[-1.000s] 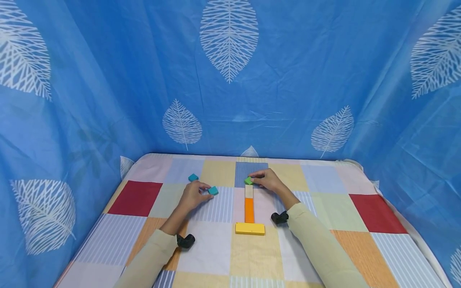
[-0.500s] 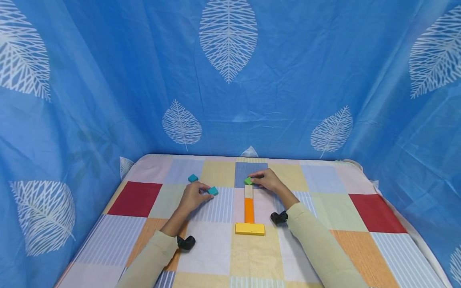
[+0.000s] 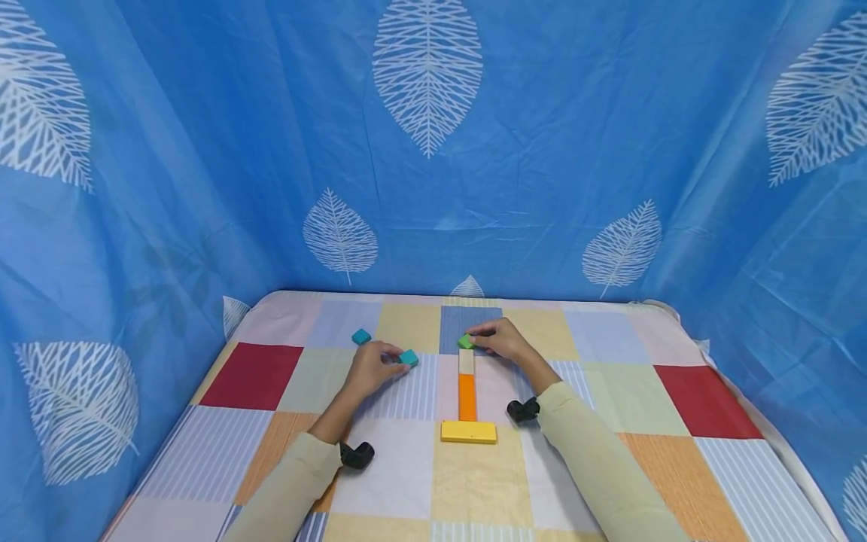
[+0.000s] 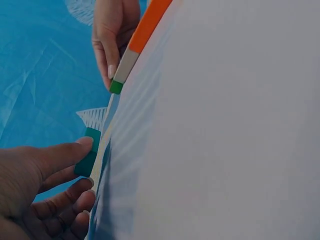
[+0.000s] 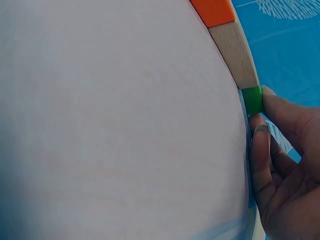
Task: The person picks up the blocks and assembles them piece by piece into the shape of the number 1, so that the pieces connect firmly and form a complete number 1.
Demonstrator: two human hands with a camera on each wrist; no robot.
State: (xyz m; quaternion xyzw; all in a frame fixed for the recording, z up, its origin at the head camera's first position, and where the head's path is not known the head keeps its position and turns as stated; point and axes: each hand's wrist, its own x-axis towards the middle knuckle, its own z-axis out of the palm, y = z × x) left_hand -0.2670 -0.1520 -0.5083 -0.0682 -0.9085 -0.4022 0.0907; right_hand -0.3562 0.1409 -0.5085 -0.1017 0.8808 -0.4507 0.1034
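Note:
My left hand [image 3: 369,369] pinches a teal block [image 3: 409,357] between thumb and fingers; the left wrist view shows the same teal block [image 4: 88,152] close to the cloth. With its fingertips my right hand [image 3: 504,339] holds a small green block [image 3: 465,342], which touches the far end of a plain wooden block [image 3: 466,362]. In the right wrist view the green block [image 5: 252,100] meets that wooden piece [image 5: 234,55] end to end. An orange block [image 3: 467,397] continues the row towards me, and a yellow block [image 3: 469,432] lies crosswise at its near end.
Another teal block [image 3: 361,336] lies on the patchwork cloth [image 3: 379,482] just beyond my left hand. A blue curtain [image 3: 542,150] with white leaf prints hangs behind the table and on both sides.
My left hand has moved slightly right with the teal block, closer to the row. The right hand and the green block stay in place.

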